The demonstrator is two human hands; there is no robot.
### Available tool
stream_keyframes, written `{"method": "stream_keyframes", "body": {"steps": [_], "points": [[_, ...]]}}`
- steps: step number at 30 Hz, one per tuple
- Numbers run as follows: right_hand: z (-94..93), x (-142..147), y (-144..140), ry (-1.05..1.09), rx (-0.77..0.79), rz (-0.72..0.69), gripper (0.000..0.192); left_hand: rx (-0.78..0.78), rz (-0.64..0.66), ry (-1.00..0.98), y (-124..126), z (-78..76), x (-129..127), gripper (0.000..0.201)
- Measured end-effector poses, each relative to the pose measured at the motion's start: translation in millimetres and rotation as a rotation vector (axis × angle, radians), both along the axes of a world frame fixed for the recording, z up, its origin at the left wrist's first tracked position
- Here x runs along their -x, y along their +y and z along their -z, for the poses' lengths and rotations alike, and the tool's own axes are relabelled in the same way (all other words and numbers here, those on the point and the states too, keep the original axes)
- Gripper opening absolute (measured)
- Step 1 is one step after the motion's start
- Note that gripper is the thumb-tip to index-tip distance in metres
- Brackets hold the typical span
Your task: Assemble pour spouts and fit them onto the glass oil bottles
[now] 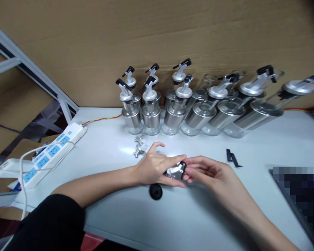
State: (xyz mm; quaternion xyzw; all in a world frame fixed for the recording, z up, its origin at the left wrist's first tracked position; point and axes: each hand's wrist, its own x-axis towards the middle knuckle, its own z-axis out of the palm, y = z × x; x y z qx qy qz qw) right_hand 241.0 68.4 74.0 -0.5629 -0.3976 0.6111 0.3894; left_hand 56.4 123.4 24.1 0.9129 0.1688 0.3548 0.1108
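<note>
Holding a small silver metal pourer cap with black lever (176,170) between both hands above the white desk (199,209).
Left hand (154,167) and right hand (202,170) pinch it; black round disc (156,191) just below; glass dispenser bottles (151,104) behind.

Left hand (153,167) and right hand (208,172) meeting fingertip to fingertip, fingers curled in a shared grip, forearms converging
</note>
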Motion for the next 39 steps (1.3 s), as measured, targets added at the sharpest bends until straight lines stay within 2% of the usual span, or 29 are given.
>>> {"method": "stream_keyframes", "body": {"steps": [5,10,17,24,31,39], "points": [[-0.3,0.5,0.3,-0.048,-0.008,-0.048,0.042,-0.007,-0.009,-0.007,-0.3,-1.8,-0.4,0.056],[1.4,0.4,1.2,0.009,0.021,-0.06,0.038,-0.035,-0.019,0.004,-1.2,-2.0,-1.8,0.056],[5.0,-6.8,3.2,0.133,0.087,-0.172,0.033,-0.076,0.04,-0.06,-2.1,-4.1,-4.0,0.049],[6.4,-3.4,1.7,0.22,0.107,-0.255,0.038,-0.08,0.144,-0.101,1.3,-6.1,-3.1,0.046],[6.6,4.5,-3.3,0.162,-0.006,-0.193,0.038,-0.087,0.184,-0.145,3.7,-4.6,-2.8,0.04],[3.4,9.4,-9.3,0.121,-0.088,-0.115,0.034,-0.045,0.212,-0.146,3.5,1.6,-0.5,0.043]]}}
